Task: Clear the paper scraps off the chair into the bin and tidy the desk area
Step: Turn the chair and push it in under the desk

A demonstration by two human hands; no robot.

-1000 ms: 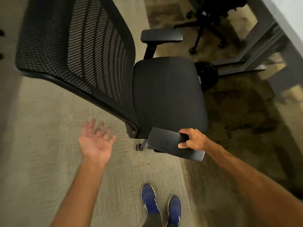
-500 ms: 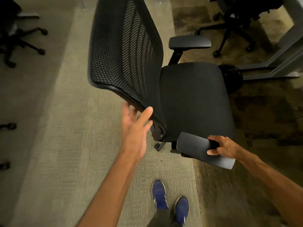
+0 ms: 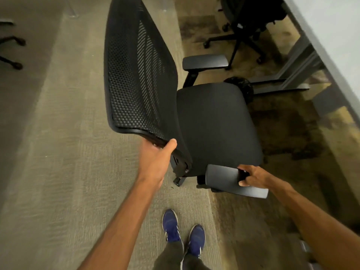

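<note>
Head view looks down on a black office chair [image 3: 194, 117] standing on the carpet [image 3: 58, 172] just in front of the person's blue shoes [image 3: 183, 230], with the desk [image 3: 331, 45] running along the far right. The left hand [image 3: 155, 160] has its fingers [image 3: 172, 144] clamped on the lower corner of the mesh backrest [image 3: 136, 78], thumb on top. The right hand [image 3: 251, 176] is wrapped round the near armrest [image 3: 224, 177], fingers curled over its far edge. The seat [image 3: 218, 125] looks bare; no paper scraps show on it. A dark round thing under the desk, just beyond the seat, may be the bin [image 3: 241, 86], though I cannot be sure.

The chair looks fairly heavy but should roll easily on its castors, so I would expect it to steer rather than need lifting. The mesh back is likely springy and may flex, so its rigid frame edge is the better hold. The armrest pad seems firm and smooth; it might swivel under a sideways push, so gripping near its post would be steadier.
</note>
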